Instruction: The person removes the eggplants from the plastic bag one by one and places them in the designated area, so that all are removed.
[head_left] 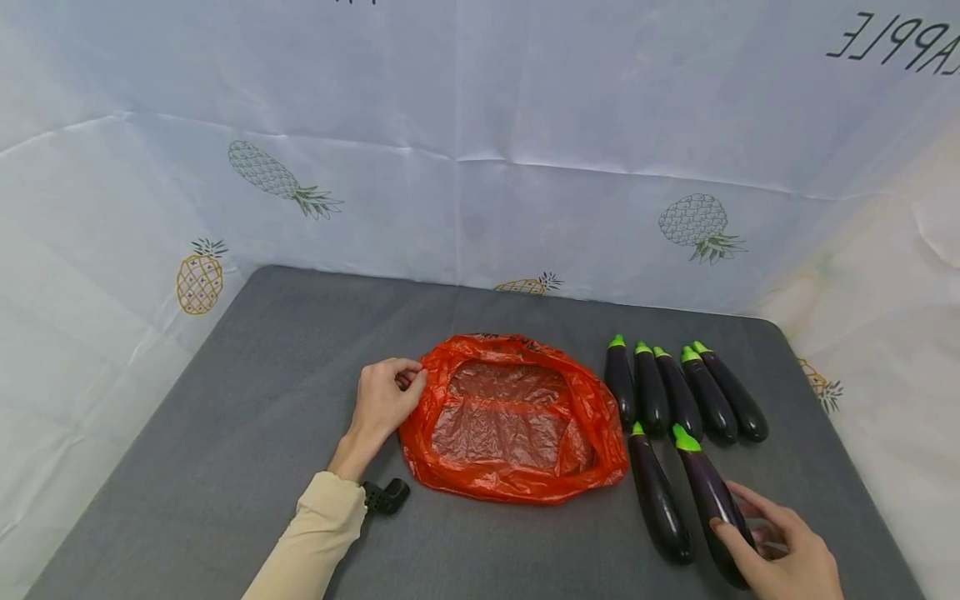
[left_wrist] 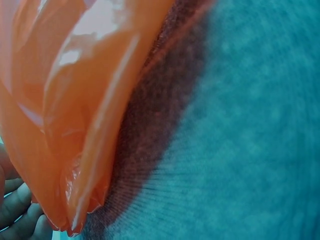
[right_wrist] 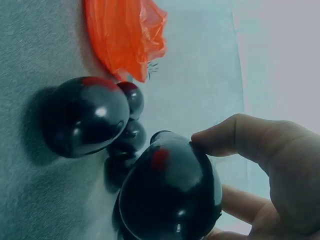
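Note:
A red plastic bag [head_left: 510,487] lies on the table with its mouth spread wide and facing up. My left hand [head_left: 384,398] pinches the bag's left rim between thumb and fingers; in the left wrist view the gathered orange-looking film [left_wrist: 75,125] hides part of the fingers. At the lower right, my right hand [head_left: 795,550] grips an eggplant [head_left: 712,500] around its thick end, its bright green stem pointing away from me. Seen from the right wrist, the thumb lies on one side of that eggplant [right_wrist: 172,195] and fingers on the other. Another eggplant [head_left: 660,500] lies just left of it.
Several more eggplants [head_left: 678,396] lie in a row right of the bag, green stems toward the back. The grey table [head_left: 187,483] ends at a hanging white cloth [head_left: 450,217] printed with pineapples. A black strap device [head_left: 386,497] sits at my left wrist.

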